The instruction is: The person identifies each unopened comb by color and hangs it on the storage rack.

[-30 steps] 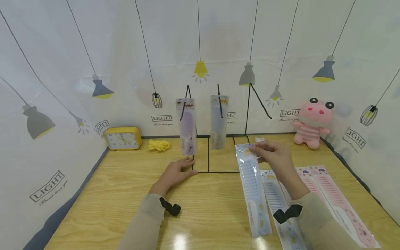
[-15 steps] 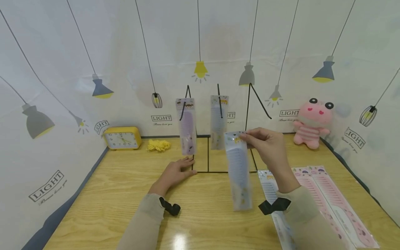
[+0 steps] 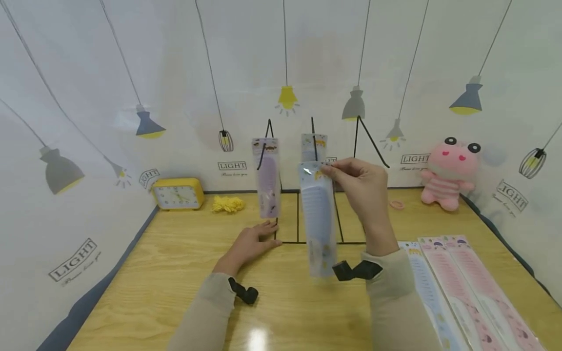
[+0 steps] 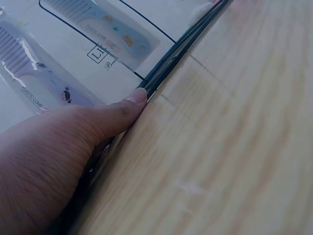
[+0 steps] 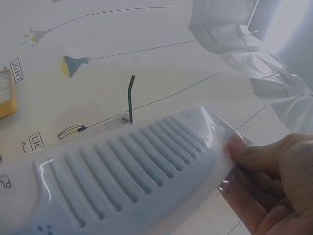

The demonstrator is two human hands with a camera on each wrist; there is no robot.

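Observation:
A packaged light-blue comb [image 3: 318, 219] hangs upright from my right hand [image 3: 362, 195], which pinches its top corner between thumb and fingers. Behind it, another packaged blue comb [image 3: 313, 141] hangs on the middle hook of a black wire rack [image 3: 287, 242], largely hidden. On the rack's left hook is a packaged purple comb [image 3: 267, 180]; the right hook [image 3: 373, 141] carries nothing. My left hand [image 3: 250, 243] rests at the rack's left front corner, fingers extended. In the left wrist view its thumb [image 4: 132, 100] lies against the black wire; the other fingers are hidden there.
At right, a packaged blue comb [image 3: 428, 287] and two packaged pink combs [image 3: 461, 278] lie on the wooden table. Towards the back are a yellow clock [image 3: 177, 194], yellow yarn [image 3: 227, 204], a pink ring [image 3: 397, 205] and a pink plush toy [image 3: 452, 170].
My right hand has lifted the blue comb from above the combs at right and moved it left and upward, in front of the middle hook. The left hand stays on the rack.

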